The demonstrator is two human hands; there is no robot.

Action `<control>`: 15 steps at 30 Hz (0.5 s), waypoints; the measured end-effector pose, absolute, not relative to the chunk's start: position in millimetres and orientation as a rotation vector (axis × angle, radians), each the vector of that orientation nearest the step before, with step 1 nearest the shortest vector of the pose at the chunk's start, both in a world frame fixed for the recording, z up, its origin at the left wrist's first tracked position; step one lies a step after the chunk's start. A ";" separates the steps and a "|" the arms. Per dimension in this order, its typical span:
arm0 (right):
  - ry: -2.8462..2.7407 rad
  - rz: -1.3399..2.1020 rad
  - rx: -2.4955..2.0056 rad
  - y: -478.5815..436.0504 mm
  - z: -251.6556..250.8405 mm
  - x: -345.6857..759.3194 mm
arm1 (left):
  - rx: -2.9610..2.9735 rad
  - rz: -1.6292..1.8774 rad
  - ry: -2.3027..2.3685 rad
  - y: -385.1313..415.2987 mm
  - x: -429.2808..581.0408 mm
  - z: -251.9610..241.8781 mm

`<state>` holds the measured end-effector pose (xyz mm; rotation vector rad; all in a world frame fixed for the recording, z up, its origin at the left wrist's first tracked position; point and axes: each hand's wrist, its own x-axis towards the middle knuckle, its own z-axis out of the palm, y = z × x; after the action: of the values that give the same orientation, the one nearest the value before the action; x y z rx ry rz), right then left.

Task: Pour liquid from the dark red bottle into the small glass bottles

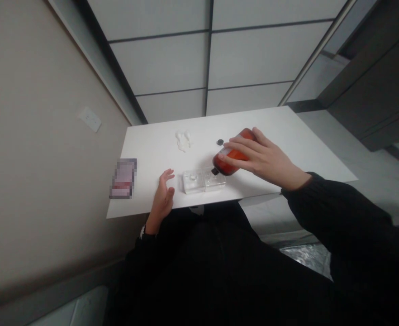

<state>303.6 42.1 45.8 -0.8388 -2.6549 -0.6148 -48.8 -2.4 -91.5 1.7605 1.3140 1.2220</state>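
Note:
My right hand is wrapped round a reddish-brown bottle with a pale label. The bottle is tilted, its dark neck pointing down and left over the right part of a clear plastic container. That container has two compartments and lies near the table's front edge; whether liquid flows cannot be made out. To its left, my left hand is held with fingers apart and nothing in it. A small dark cap lies on the table behind the bottle's neck.
A tangled white item lies toward the back of the white table. At the table's left edge is a blurred flat pinkish object. A wall rises on the left, and white panels stand behind the table.

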 end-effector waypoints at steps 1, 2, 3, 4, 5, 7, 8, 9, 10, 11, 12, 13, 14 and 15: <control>-2.666 -0.575 -0.843 42.4 48.5 302.8 | 1.753 1.223 1.307 -3.9 -49.9 -95.2; -2.673 -0.523 -0.850 42.6 51.0 301.8 | 1.742 1.233 1.299 -4.7 -50.7 -97.4; -2.675 -0.469 -0.857 42.8 53.4 300.7 | 1.726 1.249 1.295 -4.7 -51.1 -98.3; -2.679 -0.424 -0.857 43.0 55.6 299.6 | 1.707 1.264 1.296 -4.2 -51.3 -98.4; -2.683 -0.393 -0.850 43.1 57.5 298.4 | 1.696 1.268 1.302 -3.5 -51.2 -97.8; -2.701 -0.382 -0.828 43.4 60.4 296.2 | 1.693 1.256 1.318 -2.2 -50.7 -96.3; -2.711 -0.395 -0.817 43.6 61.7 295.2 | 1.698 1.244 1.323 -1.9 -50.3 -95.7; -2.722 -0.412 -0.808 43.7 62.9 294.3 | 1.705 1.236 1.326 -1.9 -50.0 -95.2; -2.732 -0.428 -0.802 43.8 64.2 293.5 | 1.712 1.228 1.328 -2.1 -49.8 -95.0; -2.745 -0.443 -0.799 43.8 65.7 292.6 | 1.718 1.219 1.330 -2.5 -49.7 -94.9; -2.761 -0.454 -0.800 43.8 67.2 291.7 | 1.723 1.210 1.331 -3.0 -49.7 -94.9; -2.780 -0.462 -0.805 43.6 68.9 290.7 | 1.725 1.200 1.332 -3.4 -49.8 -94.9; -2.802 -0.467 -0.812 43.4 70.6 289.5 | 1.725 1.192 1.333 -3.8 -49.9 -94.9; -2.823 -0.465 -0.821 43.1 72.4 288.0 | 1.724 1.186 1.335 -4.1 -50.1 -94.8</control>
<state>288.0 43.1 72.4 -0.8209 -2.8228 -0.4650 -50.1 -4.1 -94.8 1.7237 1.3346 1.1856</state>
